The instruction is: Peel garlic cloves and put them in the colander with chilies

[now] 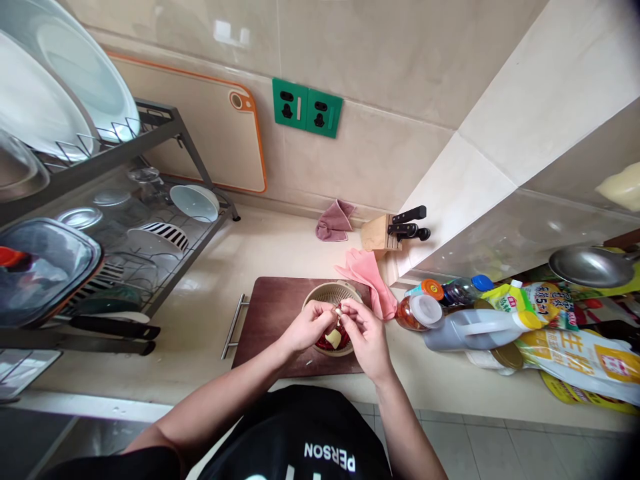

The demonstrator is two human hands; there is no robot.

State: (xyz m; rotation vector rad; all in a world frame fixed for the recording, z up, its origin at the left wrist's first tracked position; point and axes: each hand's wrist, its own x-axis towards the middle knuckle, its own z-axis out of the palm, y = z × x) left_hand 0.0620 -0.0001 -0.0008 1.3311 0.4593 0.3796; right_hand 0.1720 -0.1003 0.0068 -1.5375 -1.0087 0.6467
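Observation:
Both my hands meet above a beige strainer basket (314, 293) standing on a dark red-brown cutting board (265, 320). My left hand (313, 327) is closed, its thumb and forefinger pinching a small whitish garlic clove (339, 312). From the other side my right hand (367, 339) pinches the same clove, so the fingers cover most of it. Inside the basket lie a pale yellow peeled piece (333, 339), perhaps ginger, and dark red bits that look like chillies (324, 344). A tiny white scrap (309, 363) rests on the board near its front edge.
Behind the board are pink rubber gloves (367, 277), a mauve cloth (334, 223) and a knife block (376, 235). Jars (419, 311), bottles (475, 329) and food packets crowd the right. A dish rack (185, 150) with bowls and plates stands left.

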